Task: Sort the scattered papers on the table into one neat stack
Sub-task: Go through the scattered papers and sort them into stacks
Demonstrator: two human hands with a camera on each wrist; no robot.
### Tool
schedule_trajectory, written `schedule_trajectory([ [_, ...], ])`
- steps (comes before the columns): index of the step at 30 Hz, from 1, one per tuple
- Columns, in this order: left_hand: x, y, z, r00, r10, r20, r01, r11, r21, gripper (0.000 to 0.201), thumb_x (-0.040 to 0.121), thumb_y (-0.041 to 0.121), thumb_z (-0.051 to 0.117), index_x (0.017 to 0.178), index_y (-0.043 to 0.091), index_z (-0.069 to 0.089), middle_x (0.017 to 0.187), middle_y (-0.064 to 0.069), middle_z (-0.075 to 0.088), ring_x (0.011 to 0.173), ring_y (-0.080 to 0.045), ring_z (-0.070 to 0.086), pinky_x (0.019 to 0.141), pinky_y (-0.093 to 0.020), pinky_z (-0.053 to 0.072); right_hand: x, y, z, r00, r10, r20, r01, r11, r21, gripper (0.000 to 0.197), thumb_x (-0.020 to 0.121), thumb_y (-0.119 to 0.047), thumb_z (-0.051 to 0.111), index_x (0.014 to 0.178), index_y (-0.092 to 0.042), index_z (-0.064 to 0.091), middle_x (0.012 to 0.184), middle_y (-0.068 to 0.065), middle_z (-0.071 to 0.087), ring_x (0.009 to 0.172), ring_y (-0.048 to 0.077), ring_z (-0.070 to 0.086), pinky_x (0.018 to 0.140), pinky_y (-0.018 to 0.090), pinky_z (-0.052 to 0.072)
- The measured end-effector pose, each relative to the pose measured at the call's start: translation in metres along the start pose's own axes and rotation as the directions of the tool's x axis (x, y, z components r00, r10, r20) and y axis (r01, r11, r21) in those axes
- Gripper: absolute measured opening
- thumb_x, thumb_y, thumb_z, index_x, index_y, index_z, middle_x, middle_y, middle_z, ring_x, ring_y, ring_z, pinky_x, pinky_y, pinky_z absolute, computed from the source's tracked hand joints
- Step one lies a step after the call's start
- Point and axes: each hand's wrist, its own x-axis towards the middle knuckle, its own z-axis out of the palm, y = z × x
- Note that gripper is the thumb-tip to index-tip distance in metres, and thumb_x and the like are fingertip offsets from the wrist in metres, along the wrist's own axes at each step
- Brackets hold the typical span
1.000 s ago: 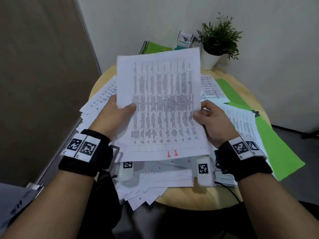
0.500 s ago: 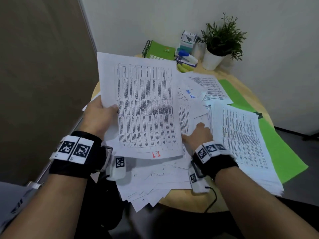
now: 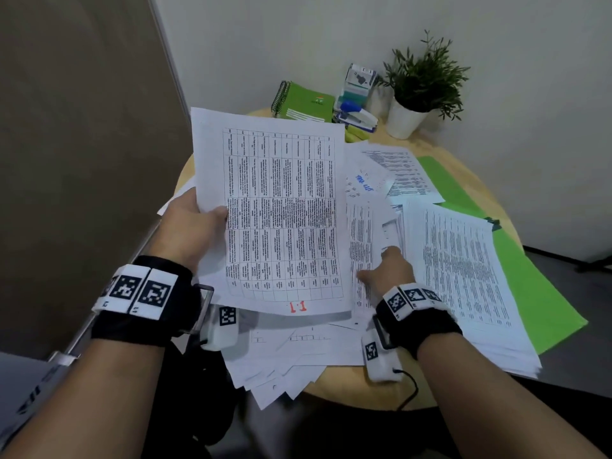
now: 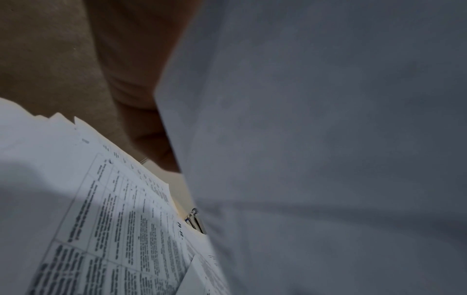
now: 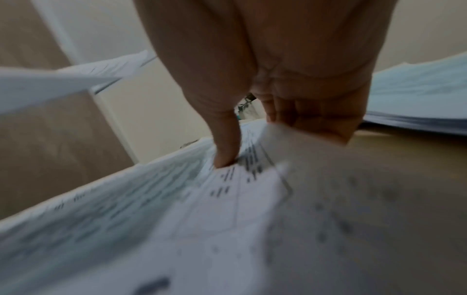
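- While the round table (image 3: 463,397) carried everything, loose papers (image 3: 298,352) sprawled across its near half and hung past its near edge.
- Thick pile (image 3: 463,276) sat right of table centre, long axis running near-to-far, partly over a green folder (image 3: 546,293).
- Held sheaf (image 3: 275,210) hung above the table's left side, tilted up, long axis near-to-far; left hand (image 3: 188,230) gripped its left edge, thumb on top.
- Right hand (image 3: 387,273) was down near table centre, between sheaf and pile, thumb and curled fingers pinching a loose sheet (image 5: 252,189).
- Key relation: that sheet lay directly under the right hand, just right of the sheaf. Judged next move: short carry left onto the sheaf.
- Notebook (image 3: 303,102) and plant (image 3: 420,84) stood at the table's far edge.
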Motion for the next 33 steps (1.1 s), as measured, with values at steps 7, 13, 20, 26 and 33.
schedule_trajectory([
  [7,0.007,-0.005,-0.003,0.999,-0.005,0.038,0.007,0.999,-0.049,0.031,0.092,0.005,0.057,0.092,0.033,0.070,0.106,0.004,0.074,0.102,-0.022,0.070,0.098,-0.048,0.050,0.003,0.013,-0.044,0.979,-0.095,-0.183,0.101,0.995,0.027,0.003,0.094,-0.009,0.048,0.092,-0.008,0.051,0.083,0.010,0.056,0.054,0.014,0.046,0.045,0.020,0.030],
  [13,0.008,-0.004,0.003,0.999,-0.003,0.051,0.007,0.997,-0.075,0.030,0.094,0.002,0.054,0.109,0.025,0.067,0.105,0.004,0.074,0.099,-0.015,0.070,0.092,-0.036,0.052,-0.009,0.005,-0.073,0.953,-0.250,-0.169,0.302,0.803,0.514,0.008,0.091,-0.011,0.055,0.089,-0.018,0.057,0.089,0.016,0.069,0.069,0.028,0.062,0.066,0.039,0.051],
  [20,0.004,-0.002,0.004,0.997,-0.023,0.076,0.027,0.998,-0.051,0.030,0.090,0.009,0.061,0.118,0.019,0.066,0.107,0.001,0.074,0.098,-0.019,0.072,0.091,-0.038,0.055,-0.024,-0.040,-0.047,0.878,-0.464,0.119,0.184,0.557,0.810,0.010,0.088,-0.005,0.062,0.087,-0.015,0.061,0.084,0.017,0.070,0.075,0.030,0.063,0.074,0.051,0.052],
  [26,0.008,-0.007,-0.016,0.991,0.077,-0.109,-0.069,0.995,0.074,0.033,0.093,0.005,0.060,0.122,0.020,0.060,0.109,0.003,0.067,0.094,-0.012,0.066,0.081,-0.030,0.051,0.009,-0.035,-0.028,0.970,-0.209,0.127,0.128,0.876,0.465,0.017,0.092,-0.028,0.063,0.090,-0.012,0.058,0.099,0.014,0.067,0.071,0.025,0.062,0.064,0.036,0.055],
  [33,0.013,-0.008,-0.019,0.982,0.120,-0.143,-0.101,0.986,0.134,0.031,0.093,0.002,0.058,0.119,0.019,0.057,0.106,0.002,0.061,0.084,-0.011,0.060,0.071,-0.023,0.044,0.013,-0.037,0.016,0.995,-0.041,0.094,0.068,0.951,-0.302,0.094,0.074,-0.061,0.069,0.140,-0.005,0.032,0.141,0.017,0.036,0.129,0.035,0.039,0.101,0.044,0.040],
])
